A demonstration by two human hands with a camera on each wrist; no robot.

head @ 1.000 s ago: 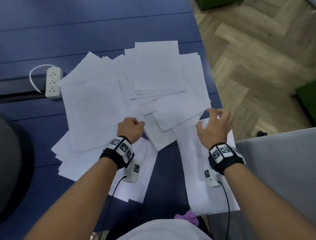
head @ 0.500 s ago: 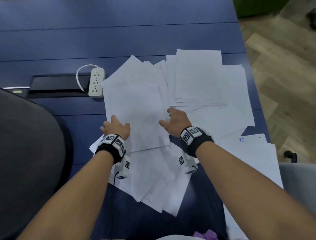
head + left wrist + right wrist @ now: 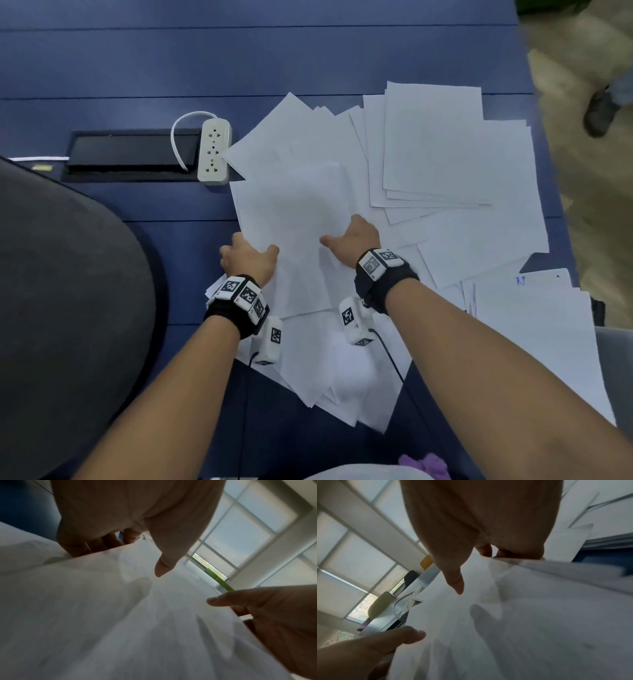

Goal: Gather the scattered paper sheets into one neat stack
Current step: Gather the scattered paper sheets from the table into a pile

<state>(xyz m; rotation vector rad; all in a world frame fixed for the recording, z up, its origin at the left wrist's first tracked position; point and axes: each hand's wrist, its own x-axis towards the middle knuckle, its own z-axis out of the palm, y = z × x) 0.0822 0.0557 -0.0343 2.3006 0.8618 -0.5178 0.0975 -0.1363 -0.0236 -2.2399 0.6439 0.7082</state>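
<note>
My left hand (image 3: pixel 248 258) grips the left edge of a sheet (image 3: pixel 294 219) near the middle of the blue table (image 3: pixel 239 61). The fingers curl under the edge and the thumb lies on top; in the left wrist view the fingers (image 3: pixel 96 545) disappear beneath the paper. My right hand (image 3: pixel 354 240) grips the same sheet at its right edge. Its thumb points left across the top surface, and in the right wrist view the fingers (image 3: pixel 488 551) tuck under the edge. Both hands are therefore closed on this one sheet, one at each side.

The sheet lies on top of the scattered paper sheets (image 3: pixel 455 222), which remain spread over the right half of the table. A fanned group (image 3: pixel 431 144) lies at the far right. A loose pile (image 3: pixel 342 377) lies near me, between my forearms. Separate sheets with blue marks (image 3: pixel 534 325) lie at the near right edge of the table.

A white power strip (image 3: pixel 214 150) lies just left of the papers, touching a black cable tray (image 3: pixel 130 152). A dark grey chair back (image 3: pixel 61 291) stands at my left.
</note>
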